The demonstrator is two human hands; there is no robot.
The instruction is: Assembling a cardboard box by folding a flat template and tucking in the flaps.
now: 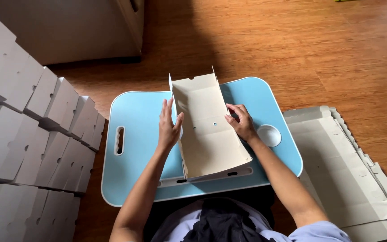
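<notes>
Nearest us, our lap in dark cloth (220, 224) sits under the edge of a blue tray (139, 121), and both forearms reach forward over it. On the tray lies a pale cardboard box (209, 134), half formed: its 2 long side walls are up, the far end flaps stand upright, and the near end lies low against the tray's front lip. Our left hand (169, 127) is open, fingers straight and together, palm pressed flat to the outside of the left wall with the thumb hooked toward its top edge. Our right hand (240, 122) is loosely curled, fingertips resting on the top edge of the right wall; it grips nothing fully. We judge the box about halfway made: walls raised, ends not yet tucked, no lid closed. To our left, many finished white boxes (36, 130) are stacked in rows, so a good deal of work looks done. To our right, a pile of flat blanks (337, 161) lies on the floor, so plenty seems left. The tray has a slot handle (119, 140) on the left and a round cup recess (269, 135) near our right wrist. It rests over a brown wood floor (319, 49), sunlit at the right, with a grey cabinet (77, 27) at the far left.
</notes>
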